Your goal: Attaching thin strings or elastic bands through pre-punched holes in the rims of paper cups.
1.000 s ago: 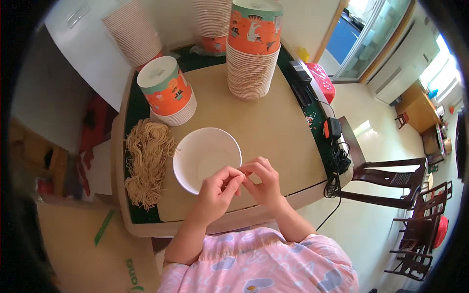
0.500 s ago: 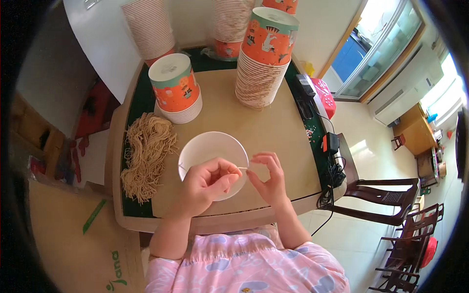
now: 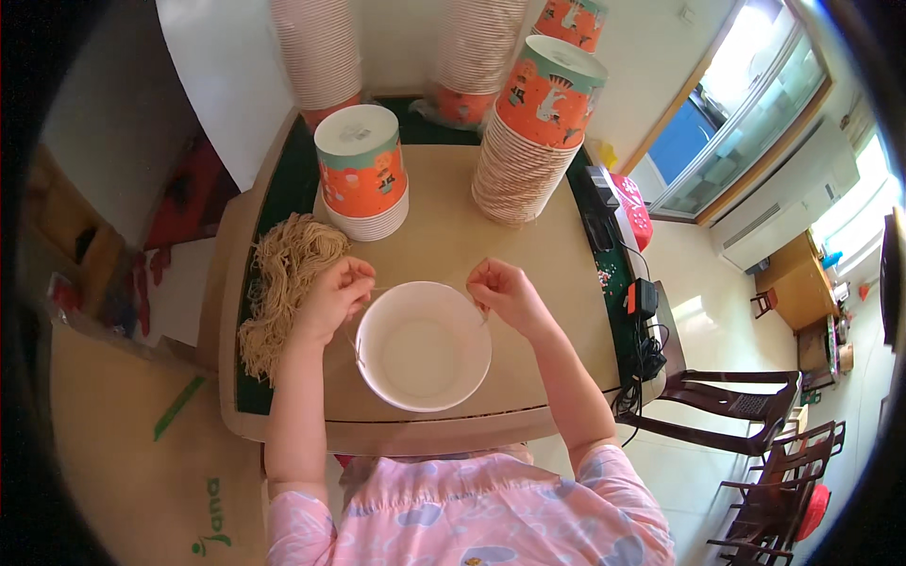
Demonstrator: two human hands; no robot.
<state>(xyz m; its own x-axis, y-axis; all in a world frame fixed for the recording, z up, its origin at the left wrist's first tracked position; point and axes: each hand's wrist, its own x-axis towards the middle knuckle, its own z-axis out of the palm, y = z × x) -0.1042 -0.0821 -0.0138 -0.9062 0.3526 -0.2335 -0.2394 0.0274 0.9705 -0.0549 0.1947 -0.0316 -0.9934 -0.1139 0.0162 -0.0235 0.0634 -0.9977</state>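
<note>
A white-lined paper bucket (image 3: pixel 422 358) stands mouth up near the table's front edge. My left hand (image 3: pixel 338 294) is closed in a pinch on a thin beige string, just beyond the left rim. A length of this string hangs from that hand to the bucket's left side, and another runs toward the far rim. At the right rim, my right hand (image 3: pixel 500 291) is pinched shut on a bit of string, though its fingertips partly hide it. To the left lies a loose bundle of beige strings (image 3: pixel 288 283), close beside my left forearm.
Beyond the bucket stand a short upside-down stack of orange and green paper buckets (image 3: pixel 362 184) and a taller stack (image 3: pixel 527 170). More stacks line the wall. A black adapter (image 3: pixel 645 298) with tangled cables lies along the right edge. A wooden chair (image 3: pixel 727 406) stands right.
My hands have moved apart from above the bucket to either side of its rim, uncovering its inside. My right hand has gone from spread fingers to a pinch. The view has shifted slightly.
</note>
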